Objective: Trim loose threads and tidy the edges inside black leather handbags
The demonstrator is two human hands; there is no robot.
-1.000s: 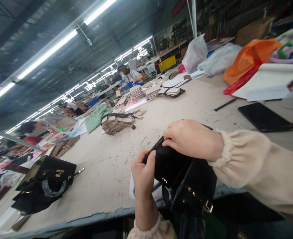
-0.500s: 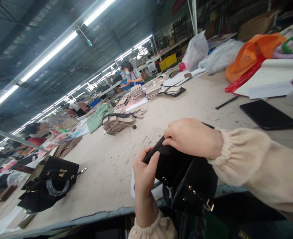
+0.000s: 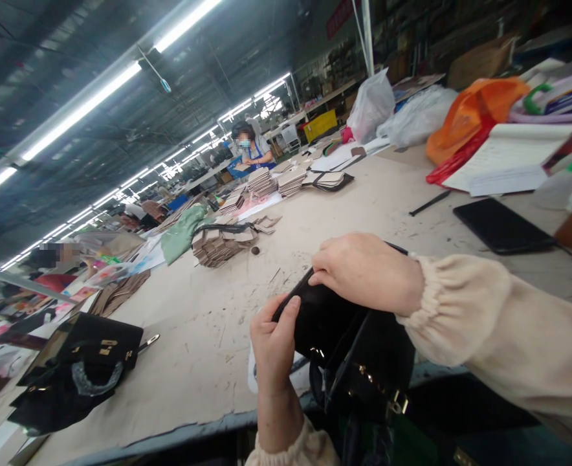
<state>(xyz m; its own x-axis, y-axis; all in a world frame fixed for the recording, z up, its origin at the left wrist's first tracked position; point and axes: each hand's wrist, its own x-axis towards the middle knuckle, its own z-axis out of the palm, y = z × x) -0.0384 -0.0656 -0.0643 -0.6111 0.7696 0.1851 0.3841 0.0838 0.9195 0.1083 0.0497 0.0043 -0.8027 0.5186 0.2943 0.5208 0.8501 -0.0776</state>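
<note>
A black bag [image 3: 376,362] with gold-coloured metal fittings lies at the table's near edge, its opening spread. My left hand [image 3: 276,336] pinches the left end of its upper rim between thumb and fingers. Farther along the same rim, my right hand [image 3: 366,272] is closed on the edge, knuckles up, fingertips partly hidden. Both hands are close together but apart. The bag's lower part hangs past the table edge into shadow.
Another black bag [image 3: 85,369] stands at the left. Stacked brown pieces [image 3: 222,244] and a green cloth [image 3: 184,233] lie beyond. At right are a black tablet-like object [image 3: 502,225], a notebook [image 3: 514,155] and an orange bag [image 3: 480,110]. A person [image 3: 254,150] works farther back.
The view has turned slightly, so the surroundings sit a little farther left. Both hands keep their grip on the black bag's rim.
</note>
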